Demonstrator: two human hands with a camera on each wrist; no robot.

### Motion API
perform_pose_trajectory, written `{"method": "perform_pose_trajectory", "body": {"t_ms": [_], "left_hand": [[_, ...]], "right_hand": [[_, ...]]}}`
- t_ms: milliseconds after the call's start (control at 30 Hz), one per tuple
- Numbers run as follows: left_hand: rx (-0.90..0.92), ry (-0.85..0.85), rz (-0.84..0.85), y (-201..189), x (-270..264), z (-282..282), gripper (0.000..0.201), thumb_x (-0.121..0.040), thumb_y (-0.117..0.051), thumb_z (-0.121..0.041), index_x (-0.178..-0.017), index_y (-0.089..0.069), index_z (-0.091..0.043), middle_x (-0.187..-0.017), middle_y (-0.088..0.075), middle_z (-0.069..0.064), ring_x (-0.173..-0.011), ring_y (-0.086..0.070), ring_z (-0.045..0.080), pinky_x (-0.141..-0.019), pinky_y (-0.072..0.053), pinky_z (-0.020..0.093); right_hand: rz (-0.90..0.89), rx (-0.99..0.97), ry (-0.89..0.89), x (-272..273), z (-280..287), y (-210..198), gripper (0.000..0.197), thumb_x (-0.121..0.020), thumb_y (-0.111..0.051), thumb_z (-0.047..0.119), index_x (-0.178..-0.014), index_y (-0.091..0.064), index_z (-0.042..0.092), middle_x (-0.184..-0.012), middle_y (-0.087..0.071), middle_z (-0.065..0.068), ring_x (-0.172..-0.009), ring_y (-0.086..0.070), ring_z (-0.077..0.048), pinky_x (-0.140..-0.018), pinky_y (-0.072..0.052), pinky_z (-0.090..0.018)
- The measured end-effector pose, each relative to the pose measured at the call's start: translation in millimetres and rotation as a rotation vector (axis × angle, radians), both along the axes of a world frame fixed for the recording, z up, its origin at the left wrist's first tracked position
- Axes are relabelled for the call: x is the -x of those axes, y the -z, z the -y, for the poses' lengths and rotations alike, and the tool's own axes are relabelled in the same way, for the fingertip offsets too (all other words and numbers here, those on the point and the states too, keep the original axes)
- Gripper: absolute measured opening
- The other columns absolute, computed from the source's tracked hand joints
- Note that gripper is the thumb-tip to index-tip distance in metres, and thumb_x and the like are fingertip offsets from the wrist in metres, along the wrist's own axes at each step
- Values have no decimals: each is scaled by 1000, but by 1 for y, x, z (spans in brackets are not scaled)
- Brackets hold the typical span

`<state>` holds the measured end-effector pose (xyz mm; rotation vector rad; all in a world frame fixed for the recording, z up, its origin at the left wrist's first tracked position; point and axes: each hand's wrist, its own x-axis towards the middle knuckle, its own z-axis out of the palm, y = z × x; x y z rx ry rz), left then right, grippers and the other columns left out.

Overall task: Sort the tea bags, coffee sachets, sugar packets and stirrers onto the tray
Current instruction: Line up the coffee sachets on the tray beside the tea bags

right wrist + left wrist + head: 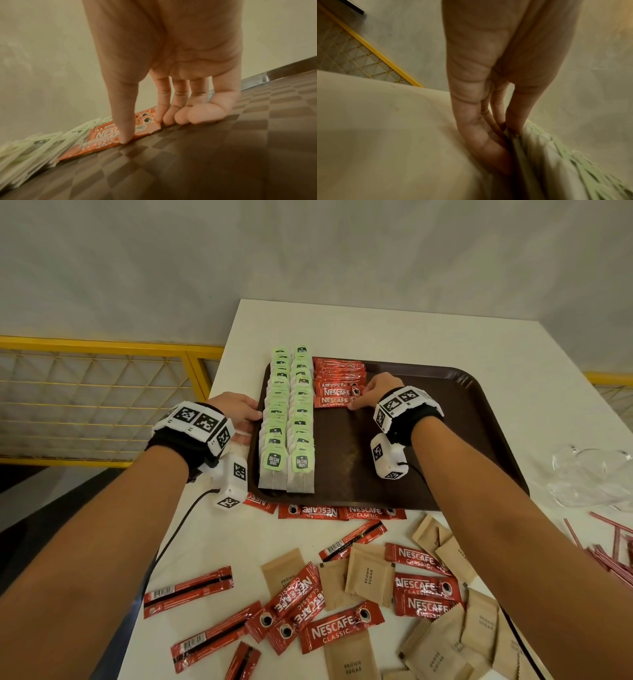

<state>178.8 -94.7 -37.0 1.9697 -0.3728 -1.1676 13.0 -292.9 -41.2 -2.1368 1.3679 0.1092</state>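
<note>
A brown tray (428, 440) lies on the white table. Two long rows of green-tagged tea bags (287, 419) fill its left side, with a row of red Nescafe coffee sachets (337, 392) beside them. My right hand (363, 398) touches the right ends of those sachets with straight fingers. In the right wrist view the thumb of my right hand (147, 131) rests on the nearest sachet (102, 139). My left hand (245, 412) presses straight fingers against the tray's left rim. In the left wrist view the thumb of my left hand (505, 128) touches the tea bags (556, 155).
Loose coffee sachets (342, 628) and brown sugar packets (370, 577) lie scattered on the table (222, 542) in front of the tray. Red stirrers (609, 556) and a clear plastic bag (589, 474) are at the right. A yellow railing (102, 392) runs past the table's left edge.
</note>
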Motion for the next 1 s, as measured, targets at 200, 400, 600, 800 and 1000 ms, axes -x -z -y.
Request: {"method": "perform_pose_trajectory", "body": {"t_ms": [200, 400, 600, 800, 1000], "left_hand": [[-5, 5, -1, -1, 1, 0, 12, -92, -52, 0, -96, -52, -12, -85, -59, 6, -72, -58, 17, -40, -52, 26], [0, -2, -4, -3, 2, 0, 21, -93, -51, 1, -111, -50, -11, -85, -59, 7, -72, -57, 18, -38, -52, 27], [-14, 12, -4, -4, 2, 0, 22, -93, -51, 0, -112, -50, -12, -85, -59, 6, -71, -58, 17, -41, -53, 26], [-11, 12, -8, -5, 3, -1, 20, -93, -51, 0, -110, -50, -11, -84, -59, 6, -71, -58, 18, -39, -52, 26], [-8, 17, -1, -5, 3, -1, 11, -93, -52, -2, -96, -52, -12, -82, -59, 5, -71, -57, 17, -49, -54, 29]], "right_hand": [[-14, -18, 0, 3, 2, -2, 55, -72, -78, 32, -115, -56, 6, -106, -59, -8, -110, -57, -25, -81, -43, -31], [36, 15, -18, -2, 2, 0, 35, -71, -80, 30, -81, -48, 17, -99, -55, -3, -99, -55, -21, -77, -40, -28], [59, 32, -18, -5, 3, 2, 39, -72, -79, 27, -71, -40, 20, -92, -55, -2, -89, -51, -17, -75, -39, -28], [61, 36, -5, -1, 6, 4, 36, -73, -78, 25, -74, -43, 18, -84, -53, 0, -89, -50, -17, -75, -39, -28], [53, 53, -30, -2, 6, 4, 35, -72, -80, 28, -80, -48, 16, -95, -54, -2, -89, -51, -16, -75, -39, -28]]}}
